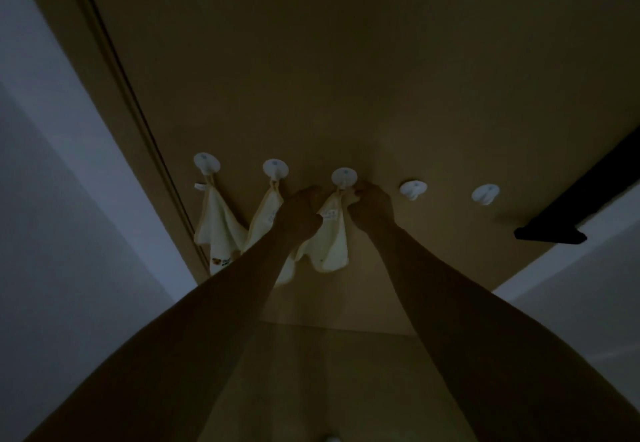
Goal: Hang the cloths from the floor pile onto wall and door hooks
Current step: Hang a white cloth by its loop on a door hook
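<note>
- Two bare forearms reach up to the door (381, 78).
- Five white hooks in a row; three cream cloths hang point-down from the left three.
- Left hand (303, 211) and right hand (372, 206) pinch the third cloth (332, 237) at the third hook (344, 177).
- Dark door handle (568, 213) at 3 o'clock.

We had both bare arms stretched up and forward, nearly straight, converging toward each other. Our left hand (300, 211) was curled, fingers bent inward and gripping a cloth (332, 234). Our right hand (372, 206) sat just beside it, fingertips pinched together at the cloth's top.
</note>
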{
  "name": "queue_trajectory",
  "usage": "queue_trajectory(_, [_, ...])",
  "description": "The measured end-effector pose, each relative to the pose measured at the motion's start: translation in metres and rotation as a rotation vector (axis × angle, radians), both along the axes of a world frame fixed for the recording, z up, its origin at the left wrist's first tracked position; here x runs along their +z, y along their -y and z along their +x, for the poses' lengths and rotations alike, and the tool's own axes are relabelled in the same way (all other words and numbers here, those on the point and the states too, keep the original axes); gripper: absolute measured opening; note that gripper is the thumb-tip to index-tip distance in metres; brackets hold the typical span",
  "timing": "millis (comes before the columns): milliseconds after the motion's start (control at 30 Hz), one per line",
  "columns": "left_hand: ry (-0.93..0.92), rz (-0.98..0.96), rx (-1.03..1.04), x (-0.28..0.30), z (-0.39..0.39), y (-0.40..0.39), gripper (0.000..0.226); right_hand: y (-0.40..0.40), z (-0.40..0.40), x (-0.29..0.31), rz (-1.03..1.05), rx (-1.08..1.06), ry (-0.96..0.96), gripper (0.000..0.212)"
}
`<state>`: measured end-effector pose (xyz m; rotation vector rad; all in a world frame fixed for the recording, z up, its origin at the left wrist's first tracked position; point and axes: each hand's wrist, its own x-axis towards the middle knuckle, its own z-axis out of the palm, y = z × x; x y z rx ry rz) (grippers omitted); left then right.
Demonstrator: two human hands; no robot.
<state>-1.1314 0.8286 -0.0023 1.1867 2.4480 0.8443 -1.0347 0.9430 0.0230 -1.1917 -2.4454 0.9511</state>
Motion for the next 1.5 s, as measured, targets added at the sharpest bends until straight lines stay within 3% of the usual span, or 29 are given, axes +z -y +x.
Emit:
queue_trajectory(233, [-0.059,0.024,0.039,0.014,0.002,0.032,0.05,0.034,0.007,0.013,0.034,0.018,0.057,0.043])
queue_trajectory(433, [-0.092,0.083,0.119,0.023,0.002,0.074,0.056,0.078,0.003,0.023,0.048,0.055,-0.014,0.048])
queue_trajectory(733, [-0.224,0.135,0.336,0.044,-0.002,0.158,0.053,0.146,-0.027,0.027,0.135,0.32,-0.076,0.049])
queue_trajectory(833, [-0.291,0.092,0.455,0.048,-0.001,0.188,0.053,0.164,-0.038,0.026,0.164,0.454,-0.044,0.041])
queue_trajectory(1067, [-0.351,-0.086,0.779,0.051,0.035,0.243,0.058,0.214,-0.037,0.028,0.009,0.738,-0.122,0.054])
queue_trajectory(1500, [-0.286,-0.274,1.385,0.041,0.211,0.348,0.057,0.336,0.05,0.018,-0.104,1.263,-0.127,0.049])
